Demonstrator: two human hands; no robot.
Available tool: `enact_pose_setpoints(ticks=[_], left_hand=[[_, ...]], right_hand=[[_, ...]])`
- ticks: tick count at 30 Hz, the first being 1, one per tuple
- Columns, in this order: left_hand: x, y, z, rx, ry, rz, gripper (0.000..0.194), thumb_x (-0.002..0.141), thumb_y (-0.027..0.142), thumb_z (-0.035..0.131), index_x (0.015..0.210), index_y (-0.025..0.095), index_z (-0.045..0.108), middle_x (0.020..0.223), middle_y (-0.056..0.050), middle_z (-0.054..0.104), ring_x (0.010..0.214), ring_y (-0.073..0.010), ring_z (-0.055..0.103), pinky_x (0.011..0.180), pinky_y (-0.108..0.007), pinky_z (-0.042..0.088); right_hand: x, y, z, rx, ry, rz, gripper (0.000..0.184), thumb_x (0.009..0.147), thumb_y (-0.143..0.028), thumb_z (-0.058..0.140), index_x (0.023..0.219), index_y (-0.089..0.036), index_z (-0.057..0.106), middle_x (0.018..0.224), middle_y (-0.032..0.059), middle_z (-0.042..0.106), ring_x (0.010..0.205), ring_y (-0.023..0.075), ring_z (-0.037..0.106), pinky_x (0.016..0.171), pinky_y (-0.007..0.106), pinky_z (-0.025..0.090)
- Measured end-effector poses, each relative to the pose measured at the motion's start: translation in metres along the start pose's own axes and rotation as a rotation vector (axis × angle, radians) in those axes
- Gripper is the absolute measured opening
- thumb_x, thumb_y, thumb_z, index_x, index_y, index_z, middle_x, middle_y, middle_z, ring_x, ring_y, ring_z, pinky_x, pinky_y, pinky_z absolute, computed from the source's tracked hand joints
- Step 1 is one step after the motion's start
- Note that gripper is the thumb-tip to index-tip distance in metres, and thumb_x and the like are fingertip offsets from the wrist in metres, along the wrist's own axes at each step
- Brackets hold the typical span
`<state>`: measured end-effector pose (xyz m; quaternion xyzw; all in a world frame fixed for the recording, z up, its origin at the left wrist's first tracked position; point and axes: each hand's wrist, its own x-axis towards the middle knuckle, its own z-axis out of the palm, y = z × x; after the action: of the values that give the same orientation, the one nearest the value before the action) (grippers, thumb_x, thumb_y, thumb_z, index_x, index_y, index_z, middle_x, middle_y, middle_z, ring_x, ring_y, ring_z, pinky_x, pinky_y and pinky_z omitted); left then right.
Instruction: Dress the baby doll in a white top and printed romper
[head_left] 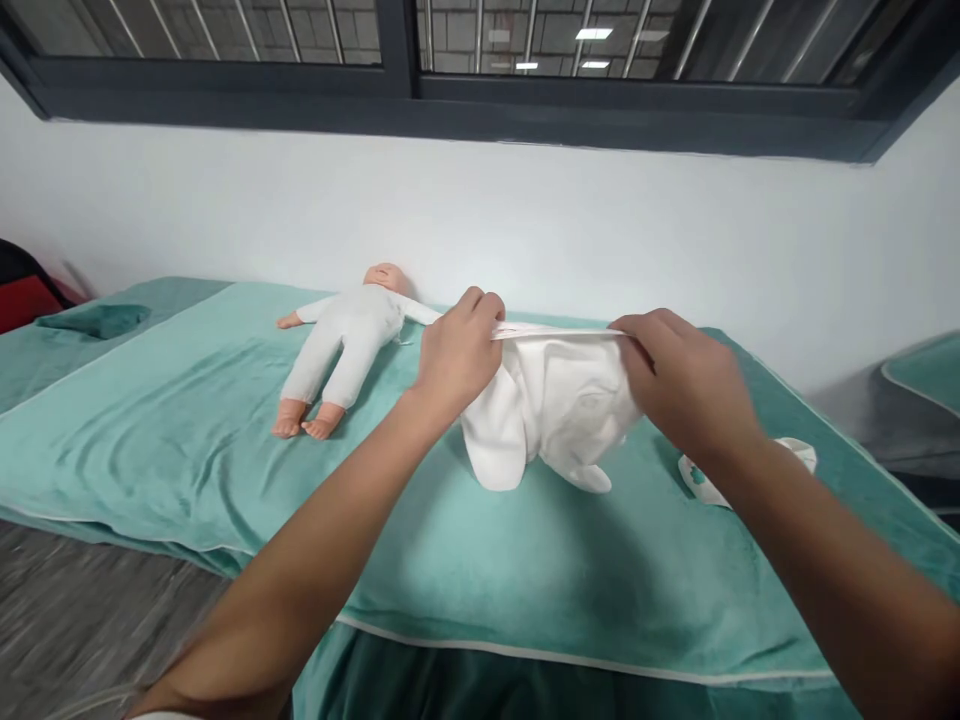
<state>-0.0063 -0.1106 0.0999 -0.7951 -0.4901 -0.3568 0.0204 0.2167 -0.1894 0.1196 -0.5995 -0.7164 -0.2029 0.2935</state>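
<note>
Small white baby pants [559, 400] hang above the bed, their waistband pulled taut sideways between my hands. The two short legs dangle below it. My left hand [461, 345] is closed on the left end of the waistband. At the other end, my right hand [679, 375] grips the band with its fingers curled. A baby doll [352, 325] with a white cloth body and bare feet lies on its back to the left, near the wall. Partly hidden behind my right forearm is a white cloth item [701, 483] with a green pattern; its kind is unclear.
A green velvety cover [187, 430] with pale piping spreads over the bed. Behind it rise a white wall [300, 200] and a dark-framed window [465, 105]. A red and black object [30, 295] stands at the far left, and a grey floor [82, 600] shows below.
</note>
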Motion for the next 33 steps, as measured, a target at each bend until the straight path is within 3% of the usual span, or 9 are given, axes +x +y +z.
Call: enact_pose_setpoints(ticks=[4, 9, 12, 15, 20, 23, 27, 29, 33], left_hand=[[0.003, -0.017, -0.012, -0.111, 0.018, -0.068, 0.024, 0.084, 0.013, 0.045, 0.098, 0.023, 0.062, 0.099, -0.005, 0.069, 0.093, -0.0249, 0.062, 0.079, -0.035, 0.045], [-0.008, -0.035, -0.040, -0.288, 0.043, -0.197, 0.023, 0.081, 0.019, 0.050, 0.099, 0.026, 0.063, 0.098, -0.003, 0.071, 0.090, -0.0252, 0.064, 0.078, -0.037, 0.047], [-0.014, -0.036, -0.060, -0.229, 0.000, -0.249, 0.024, 0.081, 0.020, 0.051, 0.101, 0.028, 0.063, 0.098, -0.003, 0.070, 0.091, -0.0271, 0.063, 0.074, -0.038, 0.046], [-0.009, -0.039, -0.064, -0.107, -0.106, -0.277, 0.025, 0.082, 0.022, 0.052, 0.104, 0.027, 0.063, 0.094, -0.005, 0.070, 0.090, -0.0291, 0.063, 0.073, -0.039, 0.045], [-0.001, -0.058, -0.013, 0.125, -0.179, -0.337, 0.029, 0.083, 0.025, 0.053, 0.112, 0.025, 0.060, 0.089, -0.008, 0.067, 0.092, -0.0306, 0.066, 0.075, -0.039, 0.045], [-0.015, -0.058, 0.035, 0.184, -0.184, -0.300, 0.031, 0.092, 0.021, 0.040, 0.119, 0.016, 0.055, 0.110, -0.013, 0.065, 0.110, -0.0288, 0.064, 0.086, -0.039, 0.047], [-0.046, -0.040, 0.092, 0.094, -0.285, -0.108, 0.032, 0.091, 0.013, 0.046, 0.121, 0.018, 0.057, 0.126, -0.014, 0.063, 0.122, -0.0252, 0.057, 0.101, -0.037, 0.046], [-0.057, -0.034, 0.112, 0.027, -0.388, -0.053, 0.032, 0.094, 0.012, 0.042, 0.121, 0.017, 0.059, 0.126, -0.014, 0.065, 0.124, -0.0232, 0.058, 0.104, -0.034, 0.045], [-0.056, -0.043, 0.132, 0.062, -0.437, -0.154, 0.036, 0.098, 0.019, 0.038, 0.125, 0.010, 0.059, 0.137, -0.021, 0.060, 0.134, -0.0304, 0.052, 0.114, -0.043, 0.039]], right_hand=[[-0.005, 0.022, -0.007, -0.041, -0.011, 0.133, 0.035, 0.090, -0.018, 0.040, 0.109, -0.023, 0.069, 0.107, 0.0083, 0.073, 0.087, 0.0255, 0.064, 0.073, 0.037, 0.046], [-0.012, 0.032, -0.014, 0.213, -0.005, 0.374, 0.032, 0.084, -0.014, 0.044, 0.097, -0.026, 0.071, 0.083, 0.0038, 0.071, 0.075, 0.0223, 0.061, 0.067, 0.035, 0.045], [-0.011, 0.037, -0.016, 0.272, -0.013, 0.453, 0.030, 0.082, -0.014, 0.047, 0.088, -0.028, 0.072, 0.082, 0.0025, 0.070, 0.073, 0.0205, 0.059, 0.063, 0.033, 0.042], [0.002, 0.045, -0.010, 0.314, -0.079, 0.491, 0.028, 0.082, -0.015, 0.047, 0.082, -0.026, 0.073, 0.075, 0.0023, 0.068, 0.069, 0.0192, 0.057, 0.060, 0.031, 0.041], [0.029, 0.053, 0.036, 0.095, -0.365, 0.381, 0.026, 0.084, -0.014, 0.050, 0.088, -0.021, 0.074, 0.084, 0.0076, 0.071, 0.072, 0.0196, 0.059, 0.068, 0.033, 0.044], [0.022, 0.037, 0.084, -0.002, -0.374, 0.302, 0.034, 0.085, -0.010, 0.046, 0.105, -0.017, 0.073, 0.104, 0.0162, 0.071, 0.090, 0.0272, 0.063, 0.080, 0.041, 0.048], [-0.020, -0.007, 0.149, 0.080, -0.305, 0.048, 0.049, 0.082, -0.001, 0.041, 0.123, -0.009, 0.065, 0.135, 0.0225, 0.060, 0.123, 0.0320, 0.054, 0.106, 0.047, 0.042], [-0.043, -0.025, 0.173, 0.234, -0.340, 0.081, 0.046, 0.088, -0.007, 0.039, 0.129, -0.009, 0.061, 0.138, 0.0202, 0.059, 0.127, 0.0289, 0.054, 0.110, 0.044, 0.042], [-0.063, -0.030, 0.197, 0.279, -0.337, 0.292, 0.049, 0.095, -0.025, 0.040, 0.138, -0.004, 0.052, 0.145, 0.0260, 0.053, 0.141, 0.0353, 0.043, 0.118, 0.057, 0.031]])
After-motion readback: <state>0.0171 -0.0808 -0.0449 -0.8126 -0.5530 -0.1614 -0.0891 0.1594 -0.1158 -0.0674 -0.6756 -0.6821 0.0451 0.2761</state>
